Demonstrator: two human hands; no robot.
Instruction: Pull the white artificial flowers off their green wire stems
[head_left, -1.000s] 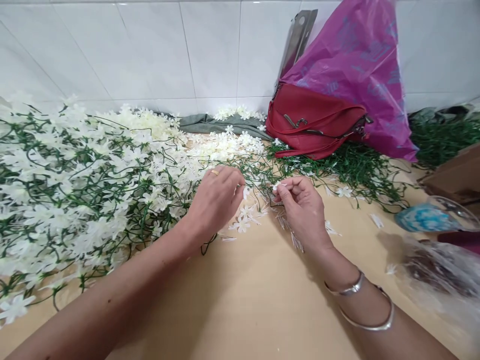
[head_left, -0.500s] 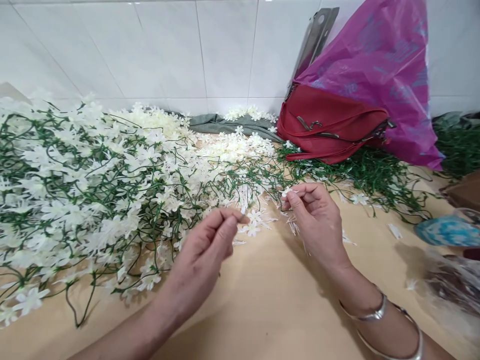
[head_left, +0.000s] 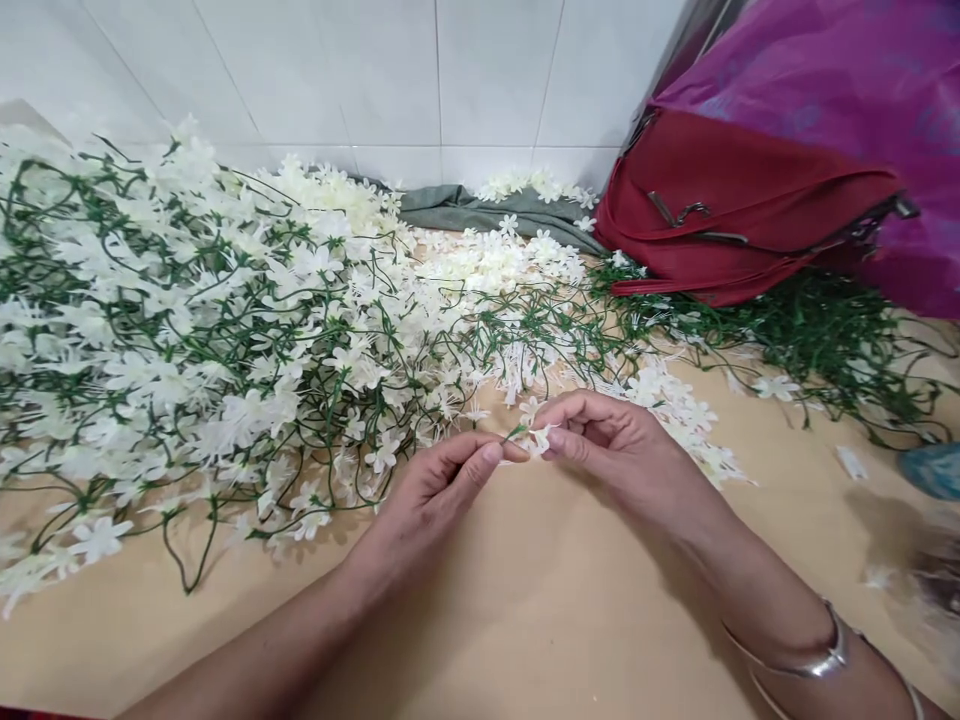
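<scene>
Left hand (head_left: 435, 485) pinches green stem (head_left: 515, 433); right hand (head_left: 628, 452), white blossom (head_left: 538, 441): seemingly unfinished. Stemmed-flower heap (head_left: 225, 330) along tabletop's (head_left: 525, 610) left; loose blossoms (head_left: 491, 262) remain near back edge.

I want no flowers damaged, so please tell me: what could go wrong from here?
The flower between left hand and right hand looks thin; a hard pinch might crease it. The pile beside the left hand looks tangled, so a pull could drag several out together. The bag seems to rest on green stems and might flatten them.
</scene>
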